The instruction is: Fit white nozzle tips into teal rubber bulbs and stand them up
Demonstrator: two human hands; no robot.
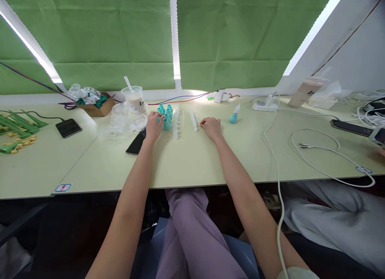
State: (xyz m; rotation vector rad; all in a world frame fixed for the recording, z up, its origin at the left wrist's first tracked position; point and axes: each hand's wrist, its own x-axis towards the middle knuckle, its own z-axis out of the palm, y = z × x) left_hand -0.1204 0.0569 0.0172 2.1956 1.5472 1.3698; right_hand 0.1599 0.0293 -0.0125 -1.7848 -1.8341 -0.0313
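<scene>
Green blinds (240,38): hung beyond the teal pieces (166,125), parted by a bright strip of light
Tabletop (186,166): pale, spread beneath the teal pieces, seamed well to the left of them
Plastic bag (120,120): clear, crumpled, left of the teal pieces, too creased to tell of any contents
Cardboard box (104,108): open, well left of the teal pieces, heaped with crumpled clear plastic and dark green material
Left cup (136,99): left of and beyond the teal pieces, holding a pale drink and a white straw
Right cup (303,93): far right of the teal pieces, holding a pinkish-brown drink
Left hand (154,126): at the left side of the teal pieces, fingers bent narrowly over them, cannot tell if gripping one
Right hand (211,126): right of the teal pieces, fingertips bunched just beside the white rows, cannot tell if holding anything
Phone (136,143): dark, flat, left of and nearer than the teal pieces
Teal pieces: clustered upright beside the left hand, open-necked
White rows (175,124): just right of the teal pieces, lined up lengthwise
White-tipped bulb (233,117): teal below, standing well right of the teal pieces
</scene>
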